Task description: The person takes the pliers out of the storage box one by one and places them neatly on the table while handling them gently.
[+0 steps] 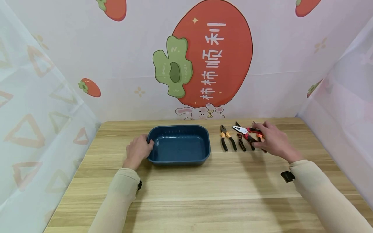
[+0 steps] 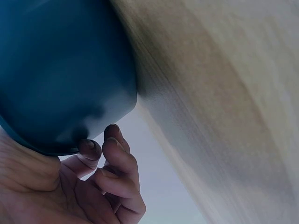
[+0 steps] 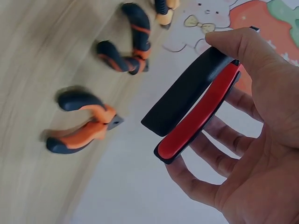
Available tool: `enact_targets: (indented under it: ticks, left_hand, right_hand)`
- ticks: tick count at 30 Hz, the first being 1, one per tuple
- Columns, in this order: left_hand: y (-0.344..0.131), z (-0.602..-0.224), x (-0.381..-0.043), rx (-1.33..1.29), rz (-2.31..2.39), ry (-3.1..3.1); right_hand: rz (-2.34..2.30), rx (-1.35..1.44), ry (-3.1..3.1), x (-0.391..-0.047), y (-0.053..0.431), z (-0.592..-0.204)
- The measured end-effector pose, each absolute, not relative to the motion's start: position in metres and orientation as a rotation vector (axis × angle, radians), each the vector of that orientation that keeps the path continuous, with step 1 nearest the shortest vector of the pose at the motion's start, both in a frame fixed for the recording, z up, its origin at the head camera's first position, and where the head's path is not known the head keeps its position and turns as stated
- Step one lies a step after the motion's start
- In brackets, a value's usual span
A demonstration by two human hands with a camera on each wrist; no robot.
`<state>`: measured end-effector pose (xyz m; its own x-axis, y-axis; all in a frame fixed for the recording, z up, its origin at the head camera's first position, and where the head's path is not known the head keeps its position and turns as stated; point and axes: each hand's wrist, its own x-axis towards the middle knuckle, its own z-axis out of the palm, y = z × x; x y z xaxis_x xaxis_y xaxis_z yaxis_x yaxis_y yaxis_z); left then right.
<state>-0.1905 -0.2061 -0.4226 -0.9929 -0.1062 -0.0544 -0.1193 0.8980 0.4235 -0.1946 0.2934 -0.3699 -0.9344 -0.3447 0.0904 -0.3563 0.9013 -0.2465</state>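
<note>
A dark blue rectangular plastic basin sits on the table, its inside showing only bare blue surface. My left hand grips its left rim, thumb over the edge; in the left wrist view the fingers curl below the rim outside the wall. My right hand holds combination pliers with a pale metal head and red-and-black handles. In the right wrist view the thumb lies on one handle and the fingers are round the other. The pliers' head is hidden there.
Yellow-and-black pliers lie right of the basin. Orange-and-black pliers lie partly under the held pair in the head view. Another orange-handled pair is partly covered by my right hand from above. A printed cloth rises behind the wooden table.
</note>
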Motion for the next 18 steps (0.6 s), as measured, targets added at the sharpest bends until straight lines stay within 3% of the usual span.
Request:
enact_targets:
  ticks: [18]
  left_hand:
    - [-0.207,-0.423,-0.190,-0.174,0.671,3.037]
  right_hand:
    - [0.471,0.332,-3.136,-0.206,0.344,-0.385]
